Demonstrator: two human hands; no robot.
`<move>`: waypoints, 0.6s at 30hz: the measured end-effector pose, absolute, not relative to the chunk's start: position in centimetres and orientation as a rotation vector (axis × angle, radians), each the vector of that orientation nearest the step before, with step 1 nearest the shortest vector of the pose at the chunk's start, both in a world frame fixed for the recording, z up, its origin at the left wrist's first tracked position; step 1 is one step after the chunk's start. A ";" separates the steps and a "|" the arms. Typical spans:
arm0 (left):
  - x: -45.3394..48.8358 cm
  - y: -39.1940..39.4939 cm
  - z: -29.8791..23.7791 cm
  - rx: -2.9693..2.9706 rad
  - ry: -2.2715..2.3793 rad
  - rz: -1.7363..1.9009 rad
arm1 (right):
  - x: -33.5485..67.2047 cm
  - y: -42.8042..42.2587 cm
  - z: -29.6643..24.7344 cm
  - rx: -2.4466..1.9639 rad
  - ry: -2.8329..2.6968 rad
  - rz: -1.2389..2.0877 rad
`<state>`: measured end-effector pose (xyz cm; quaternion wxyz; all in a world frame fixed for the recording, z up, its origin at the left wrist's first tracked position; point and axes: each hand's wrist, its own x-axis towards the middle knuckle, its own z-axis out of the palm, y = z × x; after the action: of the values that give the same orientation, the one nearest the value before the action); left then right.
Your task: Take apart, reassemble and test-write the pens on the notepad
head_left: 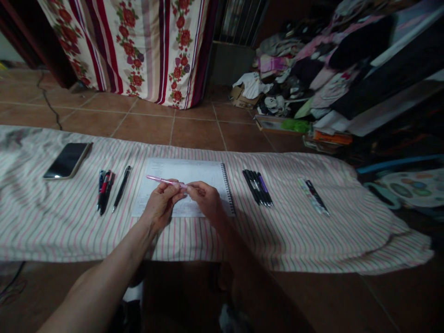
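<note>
A pink pen [157, 179] is held level over a spiral notebook [204, 169] that lies open to a written page. My left hand [165, 196] is closed around the pen's middle. The fingers of my right hand [204, 195] pinch the pen's right end, where small parts are too blurred to make out. Left of the notebook lie a single black pen [122, 188] and a small bunch of dark and red pens [105, 190]. To its right, several black pens [254, 187] lie side by side with a purple pen [263, 183].
A phone [67, 160] lies at the left of the striped cloth [194, 238]. Farther right are a black pen [316, 196] and a pale patterned strip [310, 194]. Beyond the tiled floor hang a floral curtain [149, 51] and, rightward, piled clothes [305, 64].
</note>
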<state>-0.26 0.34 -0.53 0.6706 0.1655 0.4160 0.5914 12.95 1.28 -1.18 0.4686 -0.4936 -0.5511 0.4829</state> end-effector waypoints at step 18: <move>-0.8 -0.2 1.5 0.474 0.842 1.257 | 15.6 2.0 0.1 -1.289 -0.793 1.346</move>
<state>-0.80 -0.23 1.48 0.7018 0.2130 0.3783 0.5649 15.61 1.98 0.13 0.5296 -0.5399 -0.3322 0.5636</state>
